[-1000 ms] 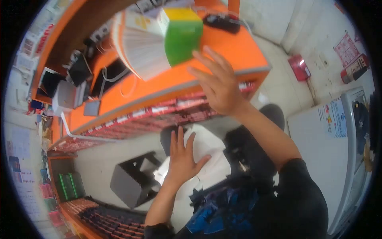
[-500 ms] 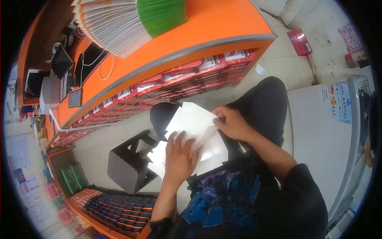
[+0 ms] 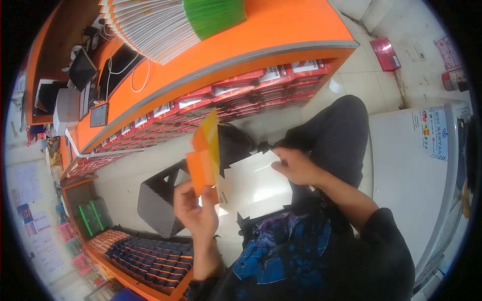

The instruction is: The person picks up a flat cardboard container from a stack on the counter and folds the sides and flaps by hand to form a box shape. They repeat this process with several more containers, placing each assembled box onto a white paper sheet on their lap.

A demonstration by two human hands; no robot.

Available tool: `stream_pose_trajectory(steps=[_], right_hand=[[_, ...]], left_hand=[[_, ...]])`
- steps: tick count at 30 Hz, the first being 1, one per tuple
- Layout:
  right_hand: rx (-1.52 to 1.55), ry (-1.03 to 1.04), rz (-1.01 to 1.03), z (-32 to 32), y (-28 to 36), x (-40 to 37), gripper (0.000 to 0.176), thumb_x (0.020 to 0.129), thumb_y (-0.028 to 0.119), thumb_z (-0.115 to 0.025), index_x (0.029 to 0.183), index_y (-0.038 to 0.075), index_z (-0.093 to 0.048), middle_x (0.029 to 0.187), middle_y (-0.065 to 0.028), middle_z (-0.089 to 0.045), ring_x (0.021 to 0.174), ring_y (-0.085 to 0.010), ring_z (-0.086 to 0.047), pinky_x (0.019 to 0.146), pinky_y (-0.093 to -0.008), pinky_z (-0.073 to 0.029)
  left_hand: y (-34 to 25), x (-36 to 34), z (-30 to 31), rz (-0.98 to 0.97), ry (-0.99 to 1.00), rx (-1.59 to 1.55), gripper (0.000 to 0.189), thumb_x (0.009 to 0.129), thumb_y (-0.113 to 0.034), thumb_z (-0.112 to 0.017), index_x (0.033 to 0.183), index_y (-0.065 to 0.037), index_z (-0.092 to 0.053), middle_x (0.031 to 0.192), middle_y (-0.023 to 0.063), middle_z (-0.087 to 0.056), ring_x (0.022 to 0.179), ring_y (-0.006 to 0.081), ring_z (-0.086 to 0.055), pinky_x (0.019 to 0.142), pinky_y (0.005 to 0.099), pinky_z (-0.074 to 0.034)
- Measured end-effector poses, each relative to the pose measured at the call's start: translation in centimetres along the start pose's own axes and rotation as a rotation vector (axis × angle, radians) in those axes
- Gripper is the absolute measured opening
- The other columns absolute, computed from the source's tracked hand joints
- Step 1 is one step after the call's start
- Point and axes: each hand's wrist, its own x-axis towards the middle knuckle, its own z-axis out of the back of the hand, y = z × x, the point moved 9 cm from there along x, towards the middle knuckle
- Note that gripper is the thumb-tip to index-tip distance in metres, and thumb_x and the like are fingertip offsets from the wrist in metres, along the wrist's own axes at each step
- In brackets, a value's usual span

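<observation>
My left hand [image 3: 197, 208] is closed on an orange and yellow folded card sheet [image 3: 203, 158], which it holds upright above the lap. Flat white die-cut sheets [image 3: 256, 183] with notched edges lie across my lap. The fingers of my right hand [image 3: 296, 166] pinch the upper right corner of these white sheets, with the thumb on top. A bit of white sheet also shows just beside my left hand.
An orange counter [image 3: 281, 25] holds a fanned stack of printed sheets [image 3: 155, 30] and a phone [image 3: 99, 115]. Red boxes [image 3: 251, 95] fill the shelf below. A dark woven stool [image 3: 158, 205] stands at the left, a white fridge [image 3: 406, 175] at the right.
My left hand has lifted off the white sheets and moved left, now holding up an orange and yellow sheet. My right hand remains at the white sheets' corner. The view has shifted slightly.
</observation>
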Motion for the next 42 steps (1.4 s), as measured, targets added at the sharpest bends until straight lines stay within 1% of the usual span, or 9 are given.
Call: stream_pose_trajectory(steps=[4, 6, 9, 15, 19, 27, 30, 38, 42], right_hand=[[-0.029, -0.038, 0.013, 0.6, 2.3, -1.2, 0.053, 0.099, 0.024, -0.078, 0.144, 0.000, -0.063, 0.103, -0.0192, -0.076, 0.091, -0.0313, -0.072, 0.083, -0.0418, -0.056], [-0.510, -0.493, 0.441, 2.1, 5.7, -2.8, 0.048, 0.093, 0.023, -0.083, 0.135, 0.005, -0.069, 0.129, -0.0201, -0.070, 0.112, -0.0338, -0.069, 0.094, -0.0452, -0.056], [-0.288, -0.549, 0.713, 2.6, 12.3, -4.9, 0.049, 0.087, 0.025, -0.089, 0.130, 0.009, -0.070, 0.145, -0.0177, -0.061, 0.127, -0.0373, -0.062, 0.103, -0.0515, -0.054], [-0.549, -0.685, 1.152, 0.8, 22.9, -9.1, 0.050, 0.082, 0.031, -0.094, 0.123, 0.013, -0.071, 0.138, -0.0123, -0.066, 0.131, -0.0364, -0.062, 0.106, -0.0554, -0.054], [-0.709, -0.699, 1.279, 0.7, 22.9, -9.8, 0.030, 0.087, 0.018, -0.086, 0.116, 0.009, -0.079, 0.123, -0.0092, -0.074, 0.113, -0.0275, -0.071, 0.095, -0.0390, -0.062], [-0.683, -0.709, 1.238, 1.0, 23.0, -10.3, 0.021, 0.089, 0.011, -0.085, 0.109, 0.005, -0.080, 0.117, -0.0115, -0.075, 0.110, -0.0277, -0.075, 0.084, -0.0349, -0.066], [-0.434, -0.626, 1.178, 1.9, 22.9, -10.0, 0.026, 0.090, 0.011, -0.086, 0.113, 0.003, -0.078, 0.117, -0.0143, -0.074, 0.109, -0.0315, -0.077, 0.083, -0.0368, -0.068], [-0.489, -0.676, 1.177, 3.3, 23.8, -10.5, 0.032, 0.091, 0.008, -0.086, 0.119, -0.001, -0.074, 0.115, -0.0181, -0.077, 0.108, -0.0347, -0.079, 0.087, -0.0387, -0.068], [-0.101, -0.607, 1.001, 4.9, 23.4, -9.4, 0.026, 0.094, 0.005, -0.083, 0.118, -0.001, -0.074, 0.103, -0.0151, -0.079, 0.101, -0.0311, -0.081, 0.083, -0.0365, -0.067]], left_hand=[[-1.2, 0.7, 1.6, -0.018, -0.108, -0.236, 0.011, 0.107, -0.005, -0.069, 0.115, 0.000, -0.063, 0.114, 0.0098, -0.074, 0.106, 0.0144, -0.070, 0.098, 0.0302, -0.054], [-1.5, 1.1, 1.8, -0.046, -0.143, -0.286, 0.013, 0.108, -0.004, -0.069, 0.117, -0.001, -0.061, 0.115, 0.0105, -0.074, 0.107, 0.0150, -0.070, 0.099, 0.0305, -0.054], [-2.2, 1.1, 0.5, -0.084, -0.169, -0.466, 0.013, 0.109, -0.004, -0.066, 0.120, -0.001, -0.060, 0.123, 0.0116, -0.072, 0.111, 0.0164, -0.070, 0.099, 0.0319, -0.056], [-3.0, 1.0, -3.7, 0.098, -0.053, -0.804, 0.021, 0.116, -0.015, -0.057, 0.130, 0.001, -0.061, 0.134, 0.0158, -0.071, 0.120, 0.0224, -0.071, 0.107, 0.0393, -0.057], [-3.4, 1.2, -3.4, 0.093, 0.033, -0.844, 0.030, 0.117, -0.018, -0.054, 0.137, 0.002, -0.061, 0.140, 0.0184, -0.070, 0.128, 0.0261, -0.070, 0.108, 0.0436, -0.058], [-3.5, 0.3, -6.0, 0.208, 0.003, -0.951, 0.028, 0.113, -0.015, -0.064, 0.133, 0.003, -0.068, 0.132, 0.0146, -0.073, 0.117, 0.0236, -0.071, 0.107, 0.0396, -0.055], [-3.6, 0.1, -5.7, 0.128, -0.011, -0.541, 0.028, 0.112, -0.009, -0.064, 0.136, 0.005, -0.067, 0.129, 0.0130, -0.074, 0.117, 0.0191, -0.070, 0.103, 0.0345, -0.054], [-6.1, 1.4, -6.3, -0.102, 0.169, -0.471, 0.042, 0.106, -0.001, -0.069, 0.146, 0.006, -0.060, 0.136, 0.0162, -0.071, 0.126, 0.0239, -0.069, 0.114, 0.0381, -0.049], [-5.6, 2.1, -6.2, -0.275, 0.258, -0.153, 0.052, 0.099, 0.010, -0.073, 0.147, 0.005, -0.055, 0.141, 0.0182, -0.068, 0.128, 0.0245, -0.069, 0.110, 0.0374, -0.054]])
